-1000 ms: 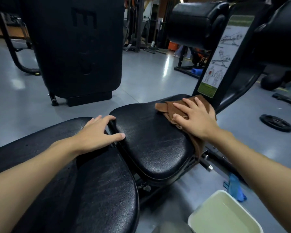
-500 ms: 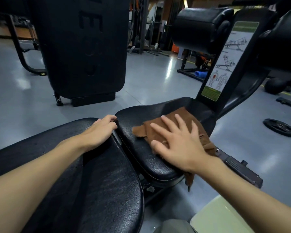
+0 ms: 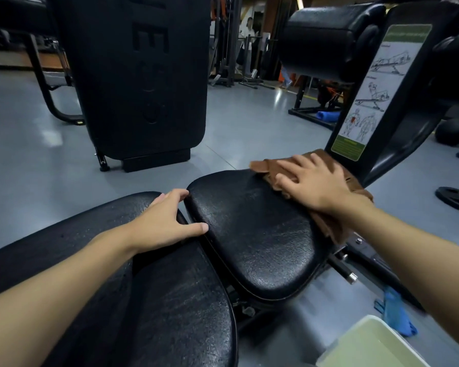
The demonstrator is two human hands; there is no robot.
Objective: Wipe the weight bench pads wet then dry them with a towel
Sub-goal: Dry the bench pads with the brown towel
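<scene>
A black seat pad (image 3: 252, 234) lies in the middle, with the long black back pad (image 3: 170, 300) next to it at lower left. A brown cloth (image 3: 265, 165) is spread on the seat pad's far right end, and part of it hangs over the right edge. My right hand (image 3: 316, 184) presses flat on the cloth with fingers spread. My left hand (image 3: 167, 221) rests on the far end of the back pad, thumb touching the seat pad's edge, holding nothing.
A pale basin (image 3: 376, 345) of water stands on the floor at lower right, with a blue cloth (image 3: 395, 313) beside it. A black upright with an exercise chart (image 3: 371, 96) rises behind the seat. A weight plate (image 3: 456, 200) lies on the grey floor at right.
My right hand has slid the brown cloth from the middle of the seat pad back to its far right end. My left thumb has spread out onto the seat pad's edge.
</scene>
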